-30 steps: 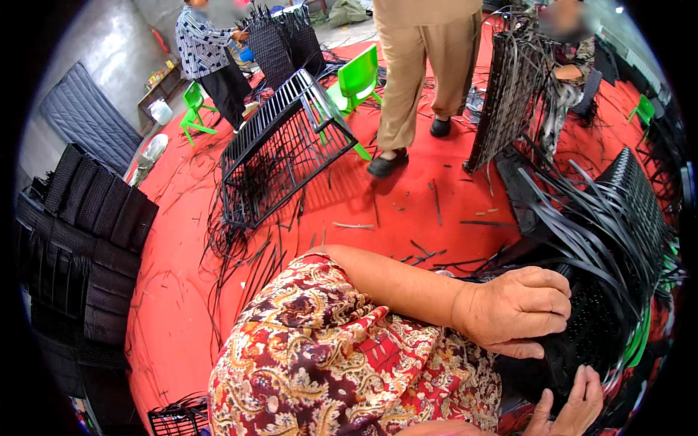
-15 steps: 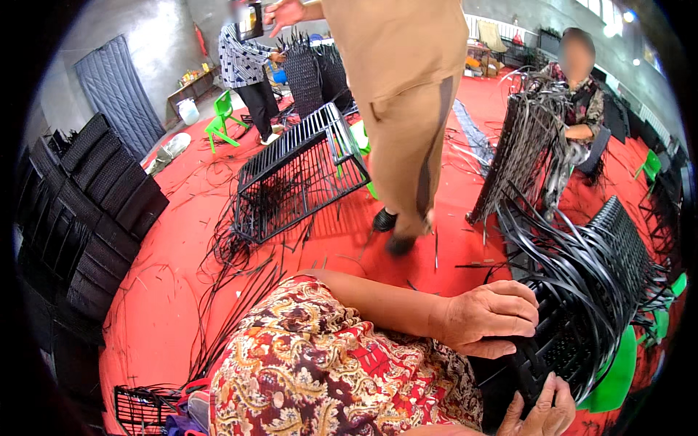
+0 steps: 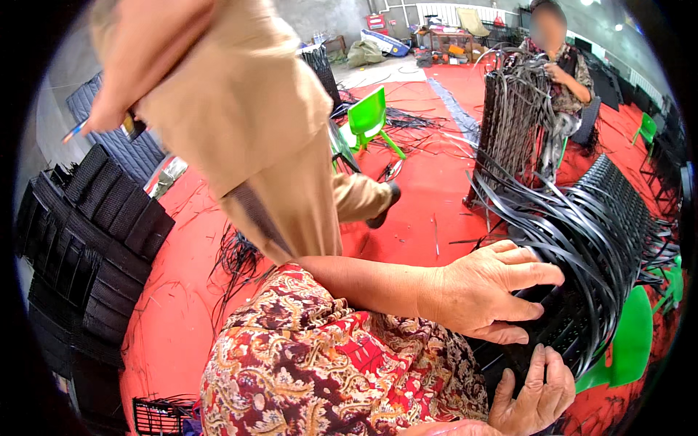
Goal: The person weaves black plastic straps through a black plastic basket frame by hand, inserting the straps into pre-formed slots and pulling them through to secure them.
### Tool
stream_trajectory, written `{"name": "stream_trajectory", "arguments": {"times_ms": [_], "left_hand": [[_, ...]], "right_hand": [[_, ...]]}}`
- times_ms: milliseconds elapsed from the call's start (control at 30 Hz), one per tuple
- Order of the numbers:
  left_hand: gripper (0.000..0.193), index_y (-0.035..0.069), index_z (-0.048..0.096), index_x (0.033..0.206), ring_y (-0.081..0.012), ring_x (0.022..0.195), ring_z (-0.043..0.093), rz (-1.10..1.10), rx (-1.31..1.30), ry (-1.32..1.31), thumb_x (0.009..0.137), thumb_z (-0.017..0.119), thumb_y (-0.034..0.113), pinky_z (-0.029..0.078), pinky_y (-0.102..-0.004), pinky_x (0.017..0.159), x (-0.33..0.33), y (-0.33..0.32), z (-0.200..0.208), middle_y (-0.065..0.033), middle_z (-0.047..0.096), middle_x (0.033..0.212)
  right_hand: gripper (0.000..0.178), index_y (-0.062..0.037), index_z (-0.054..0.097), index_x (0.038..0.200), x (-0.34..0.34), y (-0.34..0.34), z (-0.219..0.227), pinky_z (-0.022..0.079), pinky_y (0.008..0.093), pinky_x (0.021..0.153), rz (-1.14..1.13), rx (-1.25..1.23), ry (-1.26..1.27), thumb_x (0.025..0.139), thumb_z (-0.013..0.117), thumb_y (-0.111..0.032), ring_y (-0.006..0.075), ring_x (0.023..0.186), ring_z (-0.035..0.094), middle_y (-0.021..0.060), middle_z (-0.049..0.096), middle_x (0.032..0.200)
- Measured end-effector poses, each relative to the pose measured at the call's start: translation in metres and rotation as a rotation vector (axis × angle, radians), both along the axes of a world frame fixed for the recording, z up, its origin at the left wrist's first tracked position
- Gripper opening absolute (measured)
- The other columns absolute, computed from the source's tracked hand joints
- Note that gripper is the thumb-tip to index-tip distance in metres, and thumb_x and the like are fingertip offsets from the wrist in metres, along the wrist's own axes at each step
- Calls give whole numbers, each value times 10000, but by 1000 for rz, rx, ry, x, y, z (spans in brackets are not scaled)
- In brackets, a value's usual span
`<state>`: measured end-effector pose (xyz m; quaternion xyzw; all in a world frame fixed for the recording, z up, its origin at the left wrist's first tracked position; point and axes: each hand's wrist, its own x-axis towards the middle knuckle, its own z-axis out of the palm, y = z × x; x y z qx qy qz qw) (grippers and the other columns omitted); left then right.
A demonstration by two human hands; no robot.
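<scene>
Black woven panel lies beneath the left hand, fingers spread; right hand sits at its near edge, grip indeterminable.

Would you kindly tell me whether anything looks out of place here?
Mostly not, but a tangled heap of black strips lies on the red floor, seen just left of the tan trousers; it looks untidy, a possible trip hazard. I see nothing clearly spilled or damaged.
</scene>
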<state>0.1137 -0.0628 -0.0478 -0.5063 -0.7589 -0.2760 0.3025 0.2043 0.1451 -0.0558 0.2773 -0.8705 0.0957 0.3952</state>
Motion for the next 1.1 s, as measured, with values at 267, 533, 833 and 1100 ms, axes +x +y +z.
{"name": "stream_trajectory", "arguments": {"times_ms": [267,533,833,1100], "left_hand": [[231,69,642,890,-202,695,524,-106,181,126,758,735,235,396,-335,576,-3,-4,-18,-32,568,919],[213,39,622,859,-197,676,512,-137,255,115,775,716,212,370,-327,555,4,6,-13,-33,535,853],[183,44,613,839,-190,647,482,-131,325,95,777,708,187,347,-323,541,9,10,-13,-27,512,830],[176,48,613,837,-193,657,494,-145,321,61,770,713,176,354,-330,548,13,8,-10,-29,524,842]], "right_hand": [[258,-75,703,1047,3,-1,3,472,319,814,20,7,-2,900,618,-269,216,873,594,49,666,1030],[235,-58,702,1027,13,2,10,483,322,801,9,-15,-13,892,637,-239,214,860,600,64,670,1002],[218,-25,694,989,13,6,20,514,318,707,57,48,12,871,649,-203,223,787,610,87,664,946],[218,-10,686,973,14,7,26,522,309,645,115,73,15,859,652,-192,222,729,613,110,657,930]]}}
